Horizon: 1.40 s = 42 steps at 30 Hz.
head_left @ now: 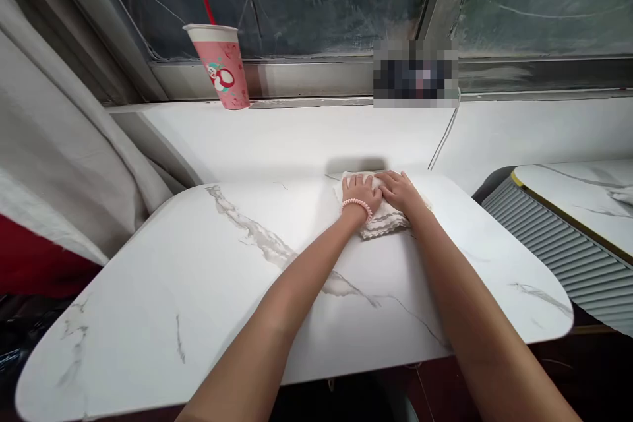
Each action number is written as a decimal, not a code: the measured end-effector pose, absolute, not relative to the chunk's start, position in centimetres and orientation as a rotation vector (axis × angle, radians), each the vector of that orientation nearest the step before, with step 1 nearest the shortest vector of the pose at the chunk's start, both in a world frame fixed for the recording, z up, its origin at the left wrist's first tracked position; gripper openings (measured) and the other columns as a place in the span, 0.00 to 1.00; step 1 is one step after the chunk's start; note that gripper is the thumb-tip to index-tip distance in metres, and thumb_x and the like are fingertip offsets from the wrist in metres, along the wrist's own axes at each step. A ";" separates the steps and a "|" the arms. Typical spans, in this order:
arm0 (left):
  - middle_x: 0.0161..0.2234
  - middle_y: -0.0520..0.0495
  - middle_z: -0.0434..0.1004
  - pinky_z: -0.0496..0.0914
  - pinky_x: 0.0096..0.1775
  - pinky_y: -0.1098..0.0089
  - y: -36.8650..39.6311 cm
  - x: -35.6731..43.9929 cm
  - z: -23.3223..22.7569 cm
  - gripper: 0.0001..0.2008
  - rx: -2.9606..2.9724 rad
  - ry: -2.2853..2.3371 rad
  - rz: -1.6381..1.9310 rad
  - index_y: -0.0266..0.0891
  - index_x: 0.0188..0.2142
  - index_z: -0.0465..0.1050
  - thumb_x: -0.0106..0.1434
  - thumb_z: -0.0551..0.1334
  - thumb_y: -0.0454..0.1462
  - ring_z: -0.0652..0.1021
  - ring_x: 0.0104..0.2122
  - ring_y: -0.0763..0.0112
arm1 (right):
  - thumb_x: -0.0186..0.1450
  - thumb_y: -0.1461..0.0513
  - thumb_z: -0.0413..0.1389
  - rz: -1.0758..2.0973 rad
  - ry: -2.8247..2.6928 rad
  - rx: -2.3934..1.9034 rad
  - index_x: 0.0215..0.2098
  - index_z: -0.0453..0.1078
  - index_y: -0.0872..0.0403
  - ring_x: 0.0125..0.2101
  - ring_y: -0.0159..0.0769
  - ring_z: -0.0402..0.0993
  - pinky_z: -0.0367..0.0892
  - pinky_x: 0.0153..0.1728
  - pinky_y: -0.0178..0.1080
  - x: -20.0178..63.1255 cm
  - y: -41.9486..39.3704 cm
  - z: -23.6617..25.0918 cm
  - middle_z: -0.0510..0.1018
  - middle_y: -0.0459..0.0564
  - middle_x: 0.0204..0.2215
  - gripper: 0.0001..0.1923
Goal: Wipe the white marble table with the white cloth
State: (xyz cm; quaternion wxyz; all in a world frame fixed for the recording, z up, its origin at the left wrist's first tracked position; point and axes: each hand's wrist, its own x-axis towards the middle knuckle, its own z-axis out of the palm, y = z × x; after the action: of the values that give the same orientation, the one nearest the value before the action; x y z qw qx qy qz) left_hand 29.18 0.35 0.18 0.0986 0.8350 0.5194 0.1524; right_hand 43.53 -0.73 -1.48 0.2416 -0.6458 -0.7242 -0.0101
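A folded whitish cloth (387, 221) with a wavy edge lies on the white, grey-veined tabletop (222, 316), close to the wall. My left hand (360, 192), with a pink coiled band at the wrist, rests flat on top of it, fingers spread and pointing at the wall. Beside it my right hand (399, 190) also lies on the cloth, its fingers stretched toward the left hand and nearly touching it. Both palms press down from above; neither hand is wrapped around the cloth. Parts of the cloth are hidden under the hands.
A pink paper cup (223, 72) with a red straw stands on the window ledge. A blurred-out dark object (415, 76) sits further right, a thin cord (444, 135) below it. A pale curtain (64, 99) hangs at left. At right is a ribbed cabinet (568, 237).
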 end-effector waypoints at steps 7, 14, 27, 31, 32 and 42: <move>0.66 0.43 0.59 0.44 0.67 0.54 3.1 30.4 0.3 0.27 2.556 1.497 0.419 0.38 0.65 0.59 0.70 0.43 0.44 0.58 0.66 0.60 | 0.67 0.59 0.42 -0.064 -1.934 -1.808 0.57 0.67 0.51 0.60 0.45 0.63 0.48 0.65 0.55 44.9 1.3 -1.8 0.72 0.54 0.57 0.23; 0.67 0.42 0.59 0.45 0.67 0.54 1.8 30.5 0.1 0.28 2.549 1.531 0.445 0.37 0.65 0.59 0.70 0.43 0.44 0.58 0.66 0.60 | 0.68 0.59 0.42 -0.142 -1.959 -1.790 0.58 0.67 0.52 0.60 0.46 0.63 0.53 0.63 0.54 45.2 0.5 -2.1 0.71 0.55 0.59 0.23; 0.68 0.38 0.56 0.44 0.67 0.52 -9.1 32.3 0.7 0.29 2.545 1.546 0.367 0.33 0.66 0.57 0.71 0.41 0.43 0.56 0.67 0.56 | 0.70 0.55 0.42 -0.109 -2.047 -1.797 0.60 0.65 0.51 0.63 0.46 0.61 0.53 0.65 0.55 47.5 -9.9 -1.6 0.68 0.55 0.61 0.24; 0.67 0.37 0.57 0.44 0.67 0.49 -13.3 33.4 0.6 0.30 2.580 1.493 0.358 0.32 0.67 0.55 0.71 0.41 0.44 0.56 0.67 0.53 | 0.71 0.54 0.41 -0.100 -2.040 -1.821 0.61 0.64 0.50 0.64 0.44 0.59 0.51 0.66 0.55 48.9 -14.8 -1.7 0.66 0.54 0.63 0.25; 0.67 0.37 0.57 0.44 0.67 0.49 -14.4 33.6 0.6 0.30 2.596 1.466 0.364 0.32 0.67 0.56 0.71 0.42 0.44 0.56 0.67 0.53 | 0.71 0.54 0.40 -0.105 -2.025 -1.840 0.61 0.64 0.50 0.65 0.44 0.58 0.51 0.66 0.55 49.2 -16.1 -1.7 0.66 0.53 0.63 0.25; 0.65 0.31 0.59 0.47 0.66 0.45 -20.5 37.0 0.8 0.30 2.709 1.192 0.419 0.27 0.66 0.57 0.70 0.44 0.43 0.58 0.65 0.46 | 0.70 0.52 0.39 -0.172 -1.906 -1.927 0.61 0.64 0.47 0.62 0.44 0.63 0.55 0.64 0.56 52.5 -24.6 -1.5 0.70 0.52 0.60 0.25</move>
State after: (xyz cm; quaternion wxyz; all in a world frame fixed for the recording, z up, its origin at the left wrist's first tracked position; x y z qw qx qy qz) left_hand 36.97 -20.52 0.77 0.0761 0.9037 0.3976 0.1396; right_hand 52.50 -24.62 -1.47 0.2111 -0.6936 -0.6860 -0.0618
